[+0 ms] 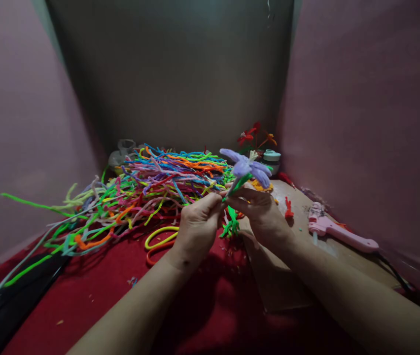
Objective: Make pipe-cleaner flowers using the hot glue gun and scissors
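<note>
Left hand (pixel 199 219) and right hand (pixel 265 214) pinch a fuzzy-petalled lilac flower (pixel 249 168); brown cardboard (pixel 278 283) edges broad red cloth (pixel 95 308) at five o'clock.

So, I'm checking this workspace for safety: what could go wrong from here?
The left hand and right hand pinch the purple flower below its bloom; twisting too hard might bend it out of shape.
The pink glue gun lies close to the right forearm; if it is hot, which I can't tell, brushing it could burn.
The tangled pile of fuzzy stems sits just beyond the left hand, so loose ends might snag.
</note>
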Available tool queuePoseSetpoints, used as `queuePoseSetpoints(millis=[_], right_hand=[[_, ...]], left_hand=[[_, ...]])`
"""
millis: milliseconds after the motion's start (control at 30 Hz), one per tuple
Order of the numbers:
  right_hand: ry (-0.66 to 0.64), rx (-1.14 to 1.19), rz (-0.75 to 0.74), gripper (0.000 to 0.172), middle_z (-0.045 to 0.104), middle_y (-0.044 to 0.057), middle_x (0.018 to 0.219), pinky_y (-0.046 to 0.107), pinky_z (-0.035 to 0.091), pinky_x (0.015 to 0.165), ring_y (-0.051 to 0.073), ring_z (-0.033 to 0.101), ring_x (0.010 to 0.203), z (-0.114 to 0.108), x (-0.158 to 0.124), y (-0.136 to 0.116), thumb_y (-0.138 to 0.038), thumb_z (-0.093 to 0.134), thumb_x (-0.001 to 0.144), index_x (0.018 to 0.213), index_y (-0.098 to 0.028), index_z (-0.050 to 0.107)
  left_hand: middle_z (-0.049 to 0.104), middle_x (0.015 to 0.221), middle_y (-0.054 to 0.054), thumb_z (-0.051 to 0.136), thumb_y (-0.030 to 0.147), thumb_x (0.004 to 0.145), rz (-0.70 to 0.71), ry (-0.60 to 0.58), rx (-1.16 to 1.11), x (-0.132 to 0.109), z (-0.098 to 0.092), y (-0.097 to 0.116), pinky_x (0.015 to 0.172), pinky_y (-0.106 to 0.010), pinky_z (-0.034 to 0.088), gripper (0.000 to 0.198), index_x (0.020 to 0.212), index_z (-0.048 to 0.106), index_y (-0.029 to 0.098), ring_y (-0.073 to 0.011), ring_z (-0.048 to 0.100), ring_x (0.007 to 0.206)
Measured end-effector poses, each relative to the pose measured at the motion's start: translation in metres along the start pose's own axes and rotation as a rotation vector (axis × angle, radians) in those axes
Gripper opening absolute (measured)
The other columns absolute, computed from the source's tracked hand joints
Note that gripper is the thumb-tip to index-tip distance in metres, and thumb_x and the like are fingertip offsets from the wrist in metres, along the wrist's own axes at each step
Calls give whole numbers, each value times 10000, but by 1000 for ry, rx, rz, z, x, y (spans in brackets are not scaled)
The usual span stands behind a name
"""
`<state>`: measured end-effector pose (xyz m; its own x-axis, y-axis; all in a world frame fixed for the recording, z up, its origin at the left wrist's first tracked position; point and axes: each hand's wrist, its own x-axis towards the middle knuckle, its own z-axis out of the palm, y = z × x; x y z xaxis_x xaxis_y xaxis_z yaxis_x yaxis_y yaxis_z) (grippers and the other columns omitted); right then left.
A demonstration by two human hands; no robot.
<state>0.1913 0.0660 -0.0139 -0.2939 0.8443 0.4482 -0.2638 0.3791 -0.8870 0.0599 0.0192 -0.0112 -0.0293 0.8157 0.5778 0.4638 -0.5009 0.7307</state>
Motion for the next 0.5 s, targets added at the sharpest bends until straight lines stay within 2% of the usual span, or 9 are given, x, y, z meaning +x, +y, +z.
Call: queuePoseSetpoints(millis=[100,233,300,400,500], right_hand=[[-46,-44,-26,93,673,-13,777,345,436,794,167,587,770,-5,2,-4,-274,705,722,804,-270,748],[-241,118,41,151,653,-17,670,330,452,700,146,584,650,-9,4,-4,-280,653,777,902,-254,734],[-287,223,79,139,644,-18,654,318,455,671,134,574,615,-10,4,-3,-271,654,773,884,-245,735],[-308,317,136,134,643,-21,686,290,446,650,109,542,593,-10,4,-4,-274,703,717,840,-235,741],[-342,343,194,191,655,-17,696,280,445,634,113,547,604,-10,3,-7,-276,728,678,862,-226,741]], left_hand=[[487,502,39,541,262,834,-213,-99,-321,3,-3,7,447,-189,367,261,596,519,156,-66,446,427],[535,538,30,612,295,796,-335,-222,-654,5,-6,6,408,-187,390,224,649,562,134,-65,483,395],[547,544,29,645,293,772,-399,-289,-800,5,-7,3,378,-185,394,191,698,583,128,-59,467,368],[528,507,39,696,298,725,-494,-388,-965,5,-8,1,318,-170,356,201,742,592,128,-42,399,313],[502,480,50,718,305,696,-530,-483,-1032,5,-9,3,298,-164,313,216,753,590,141,-36,348,296]])
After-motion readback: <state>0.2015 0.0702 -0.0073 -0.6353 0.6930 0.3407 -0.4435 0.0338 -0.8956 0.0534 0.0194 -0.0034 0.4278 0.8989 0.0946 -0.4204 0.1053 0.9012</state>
